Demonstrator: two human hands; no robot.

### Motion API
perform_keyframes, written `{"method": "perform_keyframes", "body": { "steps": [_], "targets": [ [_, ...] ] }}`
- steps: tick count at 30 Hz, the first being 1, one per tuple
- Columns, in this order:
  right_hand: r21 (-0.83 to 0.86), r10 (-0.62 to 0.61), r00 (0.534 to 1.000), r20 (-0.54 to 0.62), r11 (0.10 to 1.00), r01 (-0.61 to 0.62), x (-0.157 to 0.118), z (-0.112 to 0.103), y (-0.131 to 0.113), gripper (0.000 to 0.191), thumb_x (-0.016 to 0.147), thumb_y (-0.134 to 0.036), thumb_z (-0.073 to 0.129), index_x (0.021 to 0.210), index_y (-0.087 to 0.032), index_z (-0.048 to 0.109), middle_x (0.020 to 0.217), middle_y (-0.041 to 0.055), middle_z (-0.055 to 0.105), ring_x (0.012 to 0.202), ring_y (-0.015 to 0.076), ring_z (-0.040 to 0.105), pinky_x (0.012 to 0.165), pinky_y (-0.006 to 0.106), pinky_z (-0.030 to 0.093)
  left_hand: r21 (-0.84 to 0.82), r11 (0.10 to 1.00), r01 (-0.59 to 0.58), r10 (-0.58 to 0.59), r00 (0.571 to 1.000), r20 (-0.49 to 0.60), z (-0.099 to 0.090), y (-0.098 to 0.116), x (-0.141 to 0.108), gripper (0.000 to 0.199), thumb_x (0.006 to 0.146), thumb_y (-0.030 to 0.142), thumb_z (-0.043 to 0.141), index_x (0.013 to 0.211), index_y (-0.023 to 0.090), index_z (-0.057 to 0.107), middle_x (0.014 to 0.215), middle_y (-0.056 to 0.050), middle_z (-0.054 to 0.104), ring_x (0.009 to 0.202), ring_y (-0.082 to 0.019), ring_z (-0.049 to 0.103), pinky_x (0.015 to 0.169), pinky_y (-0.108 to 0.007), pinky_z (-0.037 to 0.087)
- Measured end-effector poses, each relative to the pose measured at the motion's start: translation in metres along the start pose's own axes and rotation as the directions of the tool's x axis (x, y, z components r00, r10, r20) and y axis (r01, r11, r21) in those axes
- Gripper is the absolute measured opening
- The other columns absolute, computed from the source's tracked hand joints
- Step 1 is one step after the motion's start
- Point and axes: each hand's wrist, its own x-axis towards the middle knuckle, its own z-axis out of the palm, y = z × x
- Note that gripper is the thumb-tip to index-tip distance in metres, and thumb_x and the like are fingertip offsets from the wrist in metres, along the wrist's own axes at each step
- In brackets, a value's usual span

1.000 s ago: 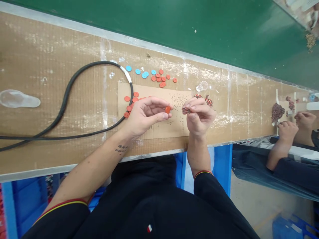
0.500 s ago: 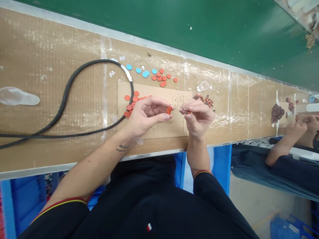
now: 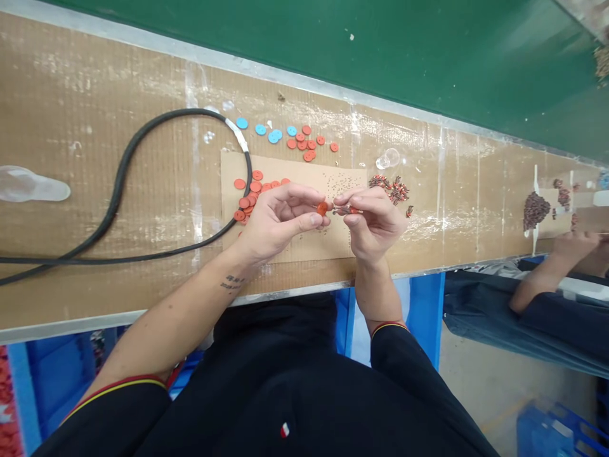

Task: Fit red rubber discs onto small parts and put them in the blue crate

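My left hand (image 3: 278,222) pinches an orange-red disc with small holes, like a button (image 3: 322,208), between thumb and fingertips. Close to its right, my right hand (image 3: 375,222) is closed on a small bunch of short red-and-dark wires (image 3: 349,211), whose tips point at the disc. Whether the tips touch it I cannot tell. Both hands are over a cardboard sheet (image 3: 285,166) strewn with tiny dark bits (image 3: 340,183). A pile of similar red discs (image 3: 255,186) lies left of the left hand, partly hidden by it. More red-and-dark wire pieces (image 3: 397,190) are heaped beyond the right hand.
A looped black cable (image 3: 124,171) lies on the bench to the left, crossing the sheet's edge. Blue discs (image 3: 261,129) and more red discs sit farther back. Clear plastic pieces (image 3: 387,158) lie about. At the far right are a co-worker's hands (image 3: 573,246) and a dark pile (image 3: 535,211).
My right hand has moved left, bringing the wire bunch up close to the disc. My left hand still holds the disc in nearly the same place.
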Motion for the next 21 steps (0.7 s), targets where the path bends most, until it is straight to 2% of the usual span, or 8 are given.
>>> {"method": "perform_keyframes", "body": {
  "steps": [2,5,9,14,18,21],
  "targets": [
    [-0.010,-0.006,1.000,-0.010,1.000,0.006,-0.0003,-0.0002,0.0010,0.021,0.100,-0.031,0.073,0.121,-0.035,0.074,0.095,-0.0046,0.075,0.092,0.0130,0.081,0.074,0.027,0.071,-0.021,1.000,-0.012,0.012,1.000,0.001,0.0012,0.0008,-0.0001,0.024,0.075,0.028,0.099,0.092,0.024,0.082,0.091,0.000,0.083,0.079,-0.013,0.081,0.075,-0.021,0.068],
    [-0.024,-0.017,0.999,-0.028,1.000,0.016,-0.0008,-0.0002,0.0025,0.018,0.099,-0.036,0.073,0.117,-0.035,0.074,0.095,-0.0055,0.074,0.091,0.0124,0.082,0.073,0.026,0.071,-0.013,1.000,-0.006,0.005,1.000,-0.010,0.0028,0.0027,-0.0001,0.024,0.077,0.036,0.098,0.089,0.023,0.081,0.093,-0.001,0.083,0.080,-0.014,0.081,0.076,-0.023,0.069],
    [-0.021,-0.035,0.999,-0.021,0.999,0.034,-0.0026,-0.0003,0.0022,0.020,0.100,-0.034,0.072,0.119,-0.035,0.072,0.105,-0.0041,0.078,0.094,0.0139,0.083,0.072,0.026,0.071,0.060,0.998,0.020,-0.017,0.998,-0.059,0.0018,0.0034,-0.0001,0.034,0.071,0.044,0.100,0.086,0.024,0.078,0.093,-0.001,0.083,0.080,-0.017,0.081,0.077,-0.028,0.070],
    [-0.056,-0.114,0.993,0.004,0.992,0.114,-0.0010,-0.0016,0.0005,0.025,0.096,-0.027,0.076,0.119,-0.035,0.072,0.100,-0.0041,0.081,0.089,0.0152,0.084,0.074,0.029,0.073,0.099,0.994,0.034,-0.026,0.996,-0.085,-0.0016,0.0017,-0.0021,0.041,0.071,0.045,0.100,0.100,0.025,0.080,0.101,-0.003,0.084,0.091,-0.022,0.083,0.086,-0.034,0.071],
    [-0.063,-0.164,0.986,-0.008,0.985,0.163,0.0004,-0.0004,0.0025,0.027,0.094,-0.026,0.078,0.120,-0.034,0.073,0.095,-0.0046,0.082,0.085,0.0153,0.083,0.071,0.028,0.072,0.138,0.990,0.040,-0.027,0.996,-0.089,-0.0003,0.0030,-0.0046,0.038,0.070,0.043,0.100,0.097,0.025,0.081,0.098,-0.003,0.083,0.096,-0.024,0.082,0.092,-0.039,0.071],
    [-0.056,-0.144,0.989,-0.039,0.988,0.142,-0.0013,0.0015,0.0051,0.030,0.093,-0.029,0.079,0.122,-0.036,0.073,0.095,-0.0052,0.084,0.084,0.0158,0.084,0.070,0.029,0.072,0.156,0.987,0.039,-0.026,0.996,-0.083,0.0017,0.0037,-0.0052,0.035,0.070,0.044,0.100,0.093,0.026,0.081,0.097,-0.002,0.083,0.095,-0.024,0.082,0.087,-0.040,0.072]
  ]
}}
